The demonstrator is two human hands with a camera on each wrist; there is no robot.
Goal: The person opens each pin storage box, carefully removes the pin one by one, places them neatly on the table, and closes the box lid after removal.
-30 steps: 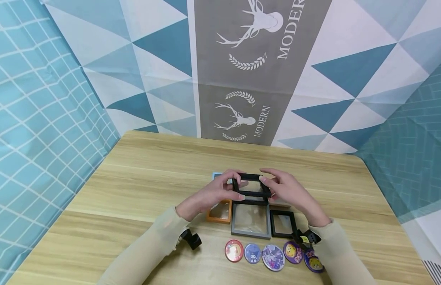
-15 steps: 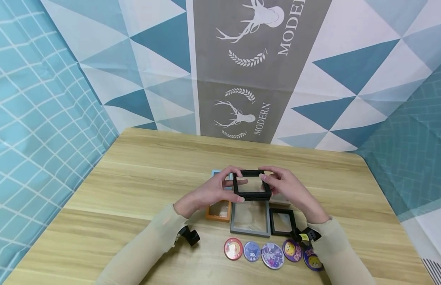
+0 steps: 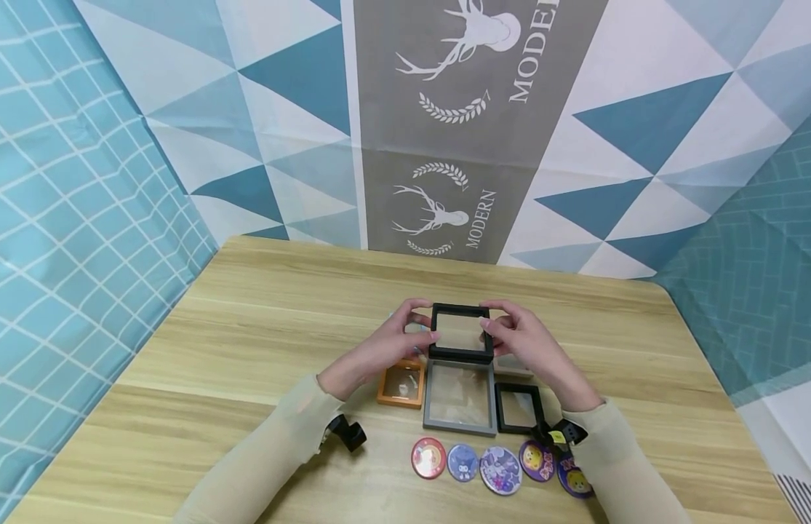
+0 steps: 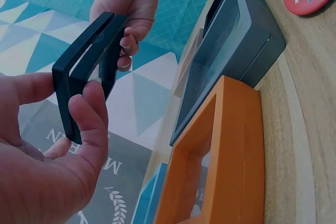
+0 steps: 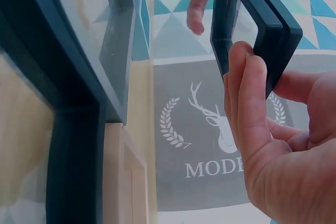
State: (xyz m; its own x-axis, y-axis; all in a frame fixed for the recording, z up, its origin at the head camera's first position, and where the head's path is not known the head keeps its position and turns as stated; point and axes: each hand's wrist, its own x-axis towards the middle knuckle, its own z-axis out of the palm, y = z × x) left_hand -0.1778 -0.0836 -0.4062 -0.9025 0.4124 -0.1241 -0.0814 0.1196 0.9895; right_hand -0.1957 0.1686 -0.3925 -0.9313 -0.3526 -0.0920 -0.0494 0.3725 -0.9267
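Observation:
Up off the table, both hands hold a black square display frame (image 3: 460,355) with a clear window. My left hand (image 3: 382,348) pinches its left side between thumb and fingers, and my right hand (image 3: 536,348) pinches the right side. The left wrist view shows the frame (image 4: 79,59) as two halves lying face to face, with a narrow slit between them along the edge. In the right wrist view, fingers and thumb grip the frame's (image 5: 275,24) near corner from both faces. Below it on the table lies a larger grey frame (image 3: 460,428).
Around the grey frame lie an orange frame (image 3: 400,402), a smaller black frame (image 3: 518,429), a beige frame (image 3: 513,367) and a light blue frame (image 4: 149,198), mostly hidden in the head view. Nearer me is a row of round badges (image 3: 501,471). A patterned cloth (image 3: 405,204) hangs behind the table.
The two black halves, visibly apart one second ago, have come together. The frame has moved slightly away from me, and my left fingers have drawn back from its window to its side.

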